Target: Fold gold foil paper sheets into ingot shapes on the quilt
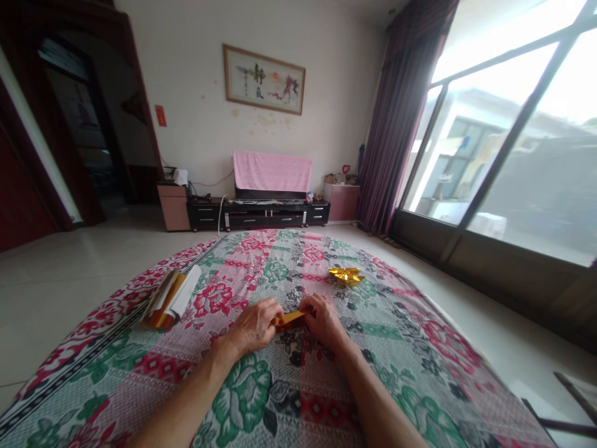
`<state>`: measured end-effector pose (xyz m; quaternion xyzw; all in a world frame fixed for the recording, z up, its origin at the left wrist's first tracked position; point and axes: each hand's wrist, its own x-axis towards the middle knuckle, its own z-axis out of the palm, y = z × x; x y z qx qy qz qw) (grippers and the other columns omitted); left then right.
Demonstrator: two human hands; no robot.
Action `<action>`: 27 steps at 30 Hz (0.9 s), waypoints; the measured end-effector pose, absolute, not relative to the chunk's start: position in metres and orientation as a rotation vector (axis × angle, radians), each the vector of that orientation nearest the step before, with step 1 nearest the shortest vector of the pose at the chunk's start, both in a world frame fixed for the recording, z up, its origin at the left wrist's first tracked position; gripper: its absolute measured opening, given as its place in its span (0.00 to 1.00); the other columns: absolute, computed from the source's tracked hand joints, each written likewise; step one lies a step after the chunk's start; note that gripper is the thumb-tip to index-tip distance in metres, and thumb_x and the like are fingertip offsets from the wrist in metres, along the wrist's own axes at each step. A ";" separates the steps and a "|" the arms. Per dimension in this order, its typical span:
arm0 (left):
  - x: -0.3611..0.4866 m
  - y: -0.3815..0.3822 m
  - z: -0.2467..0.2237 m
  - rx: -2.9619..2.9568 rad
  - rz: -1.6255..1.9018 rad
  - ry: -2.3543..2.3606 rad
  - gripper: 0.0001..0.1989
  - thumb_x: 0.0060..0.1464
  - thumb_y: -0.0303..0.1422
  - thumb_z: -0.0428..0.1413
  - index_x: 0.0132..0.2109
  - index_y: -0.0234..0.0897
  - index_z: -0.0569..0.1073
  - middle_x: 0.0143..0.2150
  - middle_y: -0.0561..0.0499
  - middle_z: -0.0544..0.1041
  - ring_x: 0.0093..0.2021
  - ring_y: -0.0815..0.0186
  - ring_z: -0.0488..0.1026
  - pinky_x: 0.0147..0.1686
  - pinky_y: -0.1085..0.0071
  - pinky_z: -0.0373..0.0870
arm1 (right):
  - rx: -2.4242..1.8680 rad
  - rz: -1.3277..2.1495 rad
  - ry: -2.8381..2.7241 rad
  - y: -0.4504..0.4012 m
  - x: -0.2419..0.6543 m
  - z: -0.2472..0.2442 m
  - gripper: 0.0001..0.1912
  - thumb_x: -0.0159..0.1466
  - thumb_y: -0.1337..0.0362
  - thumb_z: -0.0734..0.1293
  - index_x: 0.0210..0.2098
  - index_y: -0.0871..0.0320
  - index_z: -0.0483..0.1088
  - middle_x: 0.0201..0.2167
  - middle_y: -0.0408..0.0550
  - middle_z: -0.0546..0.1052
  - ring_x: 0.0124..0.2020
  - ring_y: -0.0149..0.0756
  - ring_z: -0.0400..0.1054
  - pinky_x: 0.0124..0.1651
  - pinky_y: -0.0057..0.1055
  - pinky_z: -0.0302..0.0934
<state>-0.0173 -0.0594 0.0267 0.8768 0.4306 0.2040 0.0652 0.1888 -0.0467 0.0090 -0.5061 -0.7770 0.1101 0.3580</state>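
Note:
Between my two hands, a narrow folded piece of gold paper (293,320) is held just above the flowered cloth (242,398). My left hand (255,325) pinches its left end, with the fingers curled round it. At the right end, my right hand (323,318) grips the paper with bent fingers. Beyond my right hand lies a shiny folded gold piece (346,275) with pointed ends. A loose roll of gold and white sheets (170,298) rests on the cloth to the left.
The cloth covers a large round table. Past its far edge stand a low black cabinet (265,218) and a pink cloth (273,171) draped over something. Tall windows (536,137) and a purple curtain (389,124) are at the right. A dark frame (566,426) shows at lower right.

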 end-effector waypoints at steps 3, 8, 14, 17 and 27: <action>-0.018 -0.059 0.025 2.656 0.619 1.275 0.14 0.43 0.21 0.47 0.36 0.39 0.70 0.34 0.51 0.69 0.36 0.65 0.67 0.37 0.72 0.64 | -1.256 0.321 -2.050 -0.047 0.192 0.010 0.11 0.50 0.75 0.59 0.28 0.57 0.70 0.30 0.44 0.71 0.34 0.32 0.64 0.39 0.25 0.56; -0.019 -0.060 0.026 2.668 0.614 1.250 0.14 0.42 0.21 0.48 0.36 0.40 0.71 0.34 0.51 0.69 0.37 0.65 0.68 0.38 0.72 0.64 | -1.216 0.344 -2.099 -0.050 0.196 0.013 0.14 0.46 0.77 0.59 0.29 0.58 0.70 0.30 0.43 0.70 0.32 0.30 0.63 0.37 0.24 0.55; -0.019 -0.061 0.028 2.698 0.591 1.217 0.13 0.41 0.21 0.48 0.34 0.39 0.72 0.34 0.50 0.70 0.37 0.64 0.69 0.39 0.71 0.65 | -1.175 0.462 -2.171 -0.056 0.200 0.027 0.11 0.51 0.74 0.62 0.31 0.58 0.72 0.33 0.44 0.71 0.35 0.32 0.64 0.40 0.25 0.57; -0.019 -0.061 0.029 2.686 0.587 1.205 0.13 0.41 0.22 0.48 0.33 0.39 0.73 0.33 0.50 0.70 0.37 0.65 0.69 0.38 0.72 0.65 | -1.171 0.478 -2.142 -0.057 0.198 0.030 0.10 0.59 0.69 0.59 0.31 0.58 0.73 0.33 0.46 0.73 0.37 0.32 0.65 0.42 0.26 0.57; -0.020 -0.057 0.023 2.632 0.652 1.202 0.16 0.40 0.22 0.48 0.37 0.39 0.72 0.34 0.50 0.71 0.37 0.64 0.69 0.38 0.72 0.64 | -1.181 0.583 -2.073 -0.056 0.199 0.027 0.12 0.51 0.71 0.62 0.34 0.59 0.73 0.29 0.43 0.74 0.31 0.32 0.65 0.35 0.25 0.57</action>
